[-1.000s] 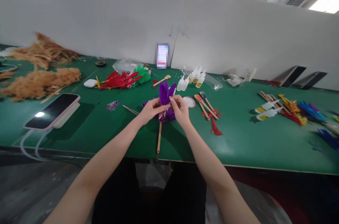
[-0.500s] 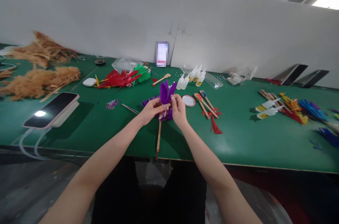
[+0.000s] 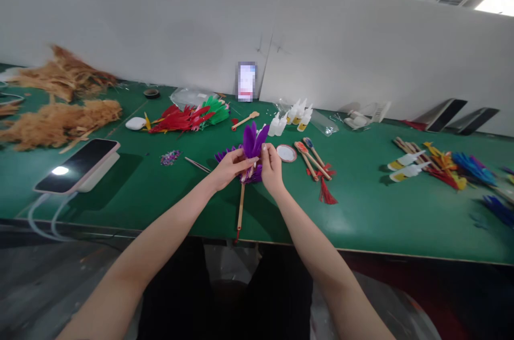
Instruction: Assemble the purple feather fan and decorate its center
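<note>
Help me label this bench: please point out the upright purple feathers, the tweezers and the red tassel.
Upright purple feathers [image 3: 249, 142]: head view, on the middle of the feathers' blades.
Tweezers [image 3: 197, 164]: head view, midway along the visible length.
Red tassel [image 3: 328, 193]: head view, on its threads.

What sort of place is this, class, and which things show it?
Probably a craft workshop: purple feather-like pieces in the left hand, nozzled bottles and heaped tan fibres on a green table.

The right hand [image 3: 273, 168] has moved a tiny bit to the right side of the purple feathers [image 3: 252, 141]. Its fingertips reach less far over the feathers, farther from the left hand [image 3: 227, 170].
</note>
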`<action>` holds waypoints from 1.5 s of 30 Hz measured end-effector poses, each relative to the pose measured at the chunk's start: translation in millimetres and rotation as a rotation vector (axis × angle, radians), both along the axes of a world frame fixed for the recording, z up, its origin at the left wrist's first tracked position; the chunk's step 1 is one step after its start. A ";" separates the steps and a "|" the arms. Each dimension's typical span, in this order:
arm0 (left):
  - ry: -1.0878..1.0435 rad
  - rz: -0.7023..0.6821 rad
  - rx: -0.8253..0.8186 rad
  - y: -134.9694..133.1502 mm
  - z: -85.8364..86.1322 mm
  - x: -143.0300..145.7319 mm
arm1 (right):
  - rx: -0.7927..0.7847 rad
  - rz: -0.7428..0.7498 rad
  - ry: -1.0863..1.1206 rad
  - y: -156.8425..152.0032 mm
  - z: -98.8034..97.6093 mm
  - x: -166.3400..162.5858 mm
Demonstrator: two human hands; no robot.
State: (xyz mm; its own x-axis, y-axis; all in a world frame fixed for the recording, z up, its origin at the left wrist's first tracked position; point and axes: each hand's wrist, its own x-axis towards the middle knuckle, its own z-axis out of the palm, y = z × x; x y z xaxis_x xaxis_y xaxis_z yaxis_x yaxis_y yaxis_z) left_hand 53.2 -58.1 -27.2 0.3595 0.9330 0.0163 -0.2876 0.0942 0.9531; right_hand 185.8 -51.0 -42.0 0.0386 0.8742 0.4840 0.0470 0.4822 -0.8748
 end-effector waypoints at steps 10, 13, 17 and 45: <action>0.002 0.040 -0.022 -0.4 1.6 -1.0 | -0.017 0.069 0.041 -1.3 4.0 1.4; 0.024 0.029 0.002 0.6 -0.7 -1.5 | 0.006 0.035 0.010 -0.5 4.8 2.1; 0.036 0.005 0.022 2.4 -4.8 -1.6 | 0.026 0.010 -0.033 -0.2 2.9 2.9; 0.049 -0.122 0.017 -5.5 -0.1 6.1 | 0.060 -0.232 0.136 -0.9 8.0 6.7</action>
